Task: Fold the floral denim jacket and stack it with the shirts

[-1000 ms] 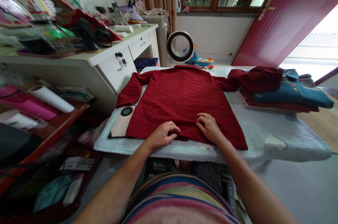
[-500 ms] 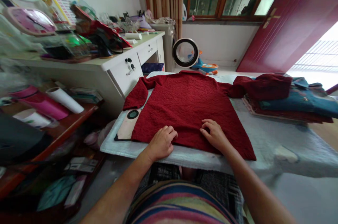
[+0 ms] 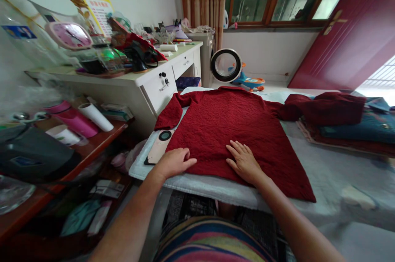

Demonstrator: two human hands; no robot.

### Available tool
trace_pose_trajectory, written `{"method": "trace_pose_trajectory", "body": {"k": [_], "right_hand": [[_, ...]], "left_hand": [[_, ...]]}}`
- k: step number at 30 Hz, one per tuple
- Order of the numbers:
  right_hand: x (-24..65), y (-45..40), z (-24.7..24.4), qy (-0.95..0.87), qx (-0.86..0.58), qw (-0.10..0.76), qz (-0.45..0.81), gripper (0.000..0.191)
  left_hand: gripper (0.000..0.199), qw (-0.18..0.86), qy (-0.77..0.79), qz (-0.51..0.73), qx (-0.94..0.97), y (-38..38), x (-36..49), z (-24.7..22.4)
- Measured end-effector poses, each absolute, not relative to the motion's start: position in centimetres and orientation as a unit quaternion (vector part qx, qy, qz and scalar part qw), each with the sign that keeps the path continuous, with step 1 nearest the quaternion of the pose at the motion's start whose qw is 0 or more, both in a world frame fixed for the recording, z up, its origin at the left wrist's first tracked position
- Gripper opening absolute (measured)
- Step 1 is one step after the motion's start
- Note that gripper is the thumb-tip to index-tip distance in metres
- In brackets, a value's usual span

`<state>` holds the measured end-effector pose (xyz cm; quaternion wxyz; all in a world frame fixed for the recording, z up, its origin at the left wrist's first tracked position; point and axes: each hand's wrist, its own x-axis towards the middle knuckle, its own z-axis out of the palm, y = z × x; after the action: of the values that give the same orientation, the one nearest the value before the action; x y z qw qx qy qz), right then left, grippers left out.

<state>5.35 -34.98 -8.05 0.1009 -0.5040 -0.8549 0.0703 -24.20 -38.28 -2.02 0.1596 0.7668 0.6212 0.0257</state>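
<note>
A dark red long-sleeved shirt (image 3: pixel 228 126) with a textured weave lies spread on a pale blue cloth cover (image 3: pixel 210 185), its hem toward me. Near the hem's left corner rests my left hand (image 3: pixel 175 163), thumb stretched out to the right and fingers slightly bent on the fabric. My right hand (image 3: pixel 245 163) lies flat on the lower middle of the shirt, fingers apart. The left sleeve (image 3: pixel 169 113) bends down toward me; the right one (image 3: pixel 324 107) reaches over a stack of folded clothes (image 3: pixel 352 130).
A pale rectangle with a dark round spot (image 3: pixel 159 146) shows beside the shirt's left edge. To the left stand a white desk (image 3: pixel 160 89) and a low red-brown shelf (image 3: pixel 108 140) with a pink bottle (image 3: pixel 74 120). Beyond are a washing machine with its round door (image 3: pixel 226 65) open and a red door (image 3: pixel 336 35).
My left hand has moved left along the hem, and its thumb has spread out. My right hand has flattened on the fabric. The view has turned slightly left.
</note>
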Motion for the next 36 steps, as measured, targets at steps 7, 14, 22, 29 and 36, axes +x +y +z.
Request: {"method": "trace_pose_trajectory", "body": {"k": [7, 14, 22, 29, 36], "right_hand": [[5.2, -34.7, -7.1, -0.854, -0.501, 0.102, 0.097, 0.055], [10.0, -33.4, -7.4, -0.816, -0.563, 0.115, 0.059, 0.054], [9.4, -31.1, -5.9, -0.806, -0.565, 0.162, 0.060, 0.049], [9.7, -28.8, -6.5, -0.801, -0.591, 0.074, 0.057, 0.054], [18.4, -28.8, -7.6, -0.731, -0.679, 0.056, 0.031, 0.056]], "left_hand": [[0.042, 0.010, 0.610, 0.132, 0.782, -34.5, -20.0, -4.4], [0.077, 0.007, 0.645, 0.060, 0.762, -35.3, -20.0, -7.5], [0.060, -0.013, 0.604, 0.084, 0.792, -33.3, -16.1, -4.9], [0.065, 0.021, 0.561, 0.073, 0.824, -32.1, -13.6, -7.7], [0.067, 0.060, 0.562, 0.059, 0.823, -32.2, -13.9, -7.3]]}}
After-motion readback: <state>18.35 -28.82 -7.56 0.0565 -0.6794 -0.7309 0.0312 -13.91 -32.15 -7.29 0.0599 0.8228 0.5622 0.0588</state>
